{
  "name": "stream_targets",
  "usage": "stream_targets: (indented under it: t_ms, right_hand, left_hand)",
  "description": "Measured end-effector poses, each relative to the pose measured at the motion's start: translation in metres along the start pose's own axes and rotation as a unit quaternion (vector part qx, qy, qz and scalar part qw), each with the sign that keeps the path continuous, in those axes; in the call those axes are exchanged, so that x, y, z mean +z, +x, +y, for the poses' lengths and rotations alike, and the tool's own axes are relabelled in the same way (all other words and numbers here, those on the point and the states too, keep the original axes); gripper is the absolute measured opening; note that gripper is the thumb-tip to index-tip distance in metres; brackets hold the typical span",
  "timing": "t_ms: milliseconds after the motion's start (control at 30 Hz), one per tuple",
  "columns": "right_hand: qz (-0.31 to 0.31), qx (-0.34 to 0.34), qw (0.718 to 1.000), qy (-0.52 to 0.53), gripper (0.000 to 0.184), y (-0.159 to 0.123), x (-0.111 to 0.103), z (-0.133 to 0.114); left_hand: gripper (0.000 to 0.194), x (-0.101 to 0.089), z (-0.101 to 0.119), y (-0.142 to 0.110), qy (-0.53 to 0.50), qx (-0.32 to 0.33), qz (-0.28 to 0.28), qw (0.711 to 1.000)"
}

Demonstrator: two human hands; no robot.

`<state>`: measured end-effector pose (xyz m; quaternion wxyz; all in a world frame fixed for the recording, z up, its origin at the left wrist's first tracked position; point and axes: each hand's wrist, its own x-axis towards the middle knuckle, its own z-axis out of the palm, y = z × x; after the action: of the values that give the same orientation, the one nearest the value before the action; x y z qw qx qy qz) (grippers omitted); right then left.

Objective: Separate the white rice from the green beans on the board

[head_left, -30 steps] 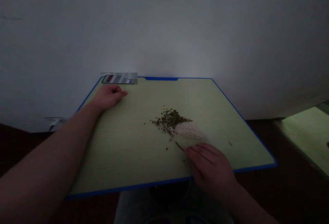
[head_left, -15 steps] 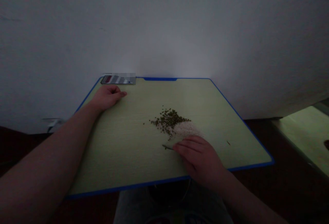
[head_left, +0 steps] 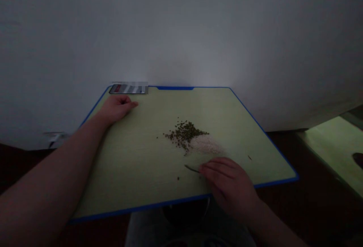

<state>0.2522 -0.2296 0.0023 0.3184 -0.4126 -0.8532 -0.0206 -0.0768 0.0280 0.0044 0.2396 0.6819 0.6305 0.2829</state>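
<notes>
Head cam, fwd/down at board [head_left: 133, 164], close up.

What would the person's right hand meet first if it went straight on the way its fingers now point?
The right hand would first meet the thin dark sliver at its fingertips; it may already touch them, though depth is hard to judge.

Dim, grainy view, bowed wide-angle edges

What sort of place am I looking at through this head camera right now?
Probably an indoor room, perhaps at home, though that's a guess: a plain white wall stands behind a blue-edged green board used as a work surface, holding a small heap of green seeds and white grains.
</notes>
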Motion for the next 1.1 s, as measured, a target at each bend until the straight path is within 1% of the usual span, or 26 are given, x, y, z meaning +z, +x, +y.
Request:
stream_targets:
  t_ms: [67,167,233,300,367,500,767,933,1100]
  right_hand:
    - [-0.003,-0.002,1.000,-0.030,0.027,0.002,0.005,-0.008]
    - [-0.034,-0.011,0.997,-0.067,0.029,0.009,0.018,-0.022]
    - [-0.053,-0.004,0.995,-0.082,0.031,0.012,0.025,-0.028]
    - [-0.066,0.011,0.993,-0.094,0.033,0.013,0.027,-0.029]
    - [-0.068,0.025,0.992,-0.107,0.035,0.011,0.024,-0.026]
    - [-0.058,0.039,0.989,-0.127,0.034,0.004,0.012,-0.014]
    - [-0.007,0.054,0.987,-0.151,0.032,-0.002,-0.008,0.007]
    - [0.009,0.046,0.993,-0.109,0.029,0.000,-0.011,0.008]
    - [0.005,0.052,0.997,-0.053,0.026,0.006,-0.008,0.007]
  left_hand:
    - [0.035,-0.001,0.002,-0.001,0.007,-0.004,0.006,1.000]
    - [0.034,-0.002,0.005,-0.002,0.018,-0.001,0.007,1.000]
    - [0.033,-0.002,0.006,-0.003,0.014,0.000,0.007,1.000]
    - [0.033,-0.002,0.006,-0.003,0.015,0.001,0.001,1.000]
    - [0.032,-0.002,0.005,-0.003,0.012,0.003,0.001,1.000]
    - [0.032,-0.002,0.005,-0.002,0.009,0.002,0.003,1.000]
    - [0.036,-0.001,-0.001,0.000,0.012,0.009,-0.001,1.000]
    - [0.036,-0.001,-0.004,0.000,0.004,0.017,-0.004,1.000]
    - [0.036,-0.001,-0.002,-0.003,0.006,0.012,-0.007,1.000]
